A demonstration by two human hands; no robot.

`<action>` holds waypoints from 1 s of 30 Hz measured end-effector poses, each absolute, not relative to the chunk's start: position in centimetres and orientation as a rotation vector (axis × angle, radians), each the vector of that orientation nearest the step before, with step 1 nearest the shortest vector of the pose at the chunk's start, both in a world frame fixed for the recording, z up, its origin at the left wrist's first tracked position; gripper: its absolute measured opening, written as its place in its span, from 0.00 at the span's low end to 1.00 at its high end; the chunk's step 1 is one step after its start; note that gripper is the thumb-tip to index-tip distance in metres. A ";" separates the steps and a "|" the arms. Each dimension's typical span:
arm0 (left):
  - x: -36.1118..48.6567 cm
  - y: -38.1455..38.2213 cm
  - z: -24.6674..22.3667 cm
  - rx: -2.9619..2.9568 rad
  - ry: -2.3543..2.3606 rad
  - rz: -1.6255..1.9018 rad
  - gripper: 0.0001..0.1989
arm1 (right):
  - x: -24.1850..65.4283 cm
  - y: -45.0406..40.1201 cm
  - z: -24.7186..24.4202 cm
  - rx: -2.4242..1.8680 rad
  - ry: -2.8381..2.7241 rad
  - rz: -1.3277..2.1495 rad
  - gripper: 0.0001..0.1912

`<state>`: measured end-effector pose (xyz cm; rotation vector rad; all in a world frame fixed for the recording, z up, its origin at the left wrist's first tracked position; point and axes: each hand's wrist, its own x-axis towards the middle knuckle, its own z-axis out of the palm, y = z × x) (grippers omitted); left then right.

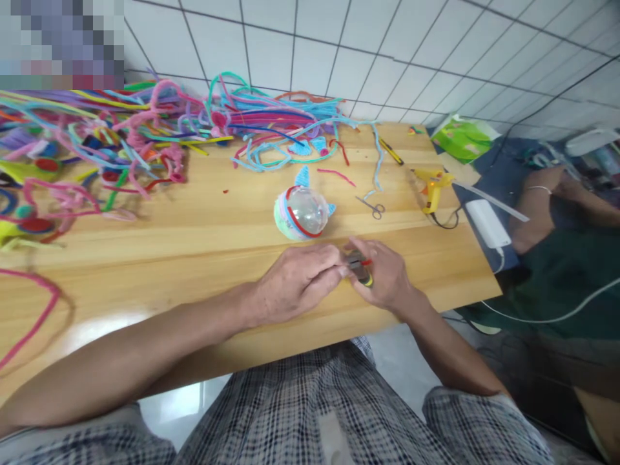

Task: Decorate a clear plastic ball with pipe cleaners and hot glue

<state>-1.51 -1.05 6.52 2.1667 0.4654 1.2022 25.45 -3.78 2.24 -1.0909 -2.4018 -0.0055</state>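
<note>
My right hand [385, 274] is wrapped round pliers [357, 261] with red and yellow on the handles, near the table's front edge. My left hand [305, 278] is closed, its fingertips pinched at the jaws of the pliers; whatever it holds is too small to make out. Just beyond my hands sits a clear ball [310, 212] with red, blue and pale fuzzy strips round it and two blue pointed pieces on it. Small scissors [372, 207] lie to the right of the ball.
Pipe cleaners [276, 119] in many colours are heaped at the back and left. A yellow glue gun [434, 187], a cutter [391, 152], a white power strip [488, 223] and a green packet [464, 138] lie right. A person's arm [533, 206] is beyond the table's right end.
</note>
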 end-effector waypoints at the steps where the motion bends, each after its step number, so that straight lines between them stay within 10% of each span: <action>1: -1.6 -1.0 6.5 2.174 0.475 1.189 0.13 | 25.5 -3.9 2.3 -1.113 -2.412 -0.006 0.45; 30: -1.8 -0.7 5.8 2.407 0.318 1.178 0.09 | 25.8 -4.4 1.1 -1.210 -2.344 0.087 0.33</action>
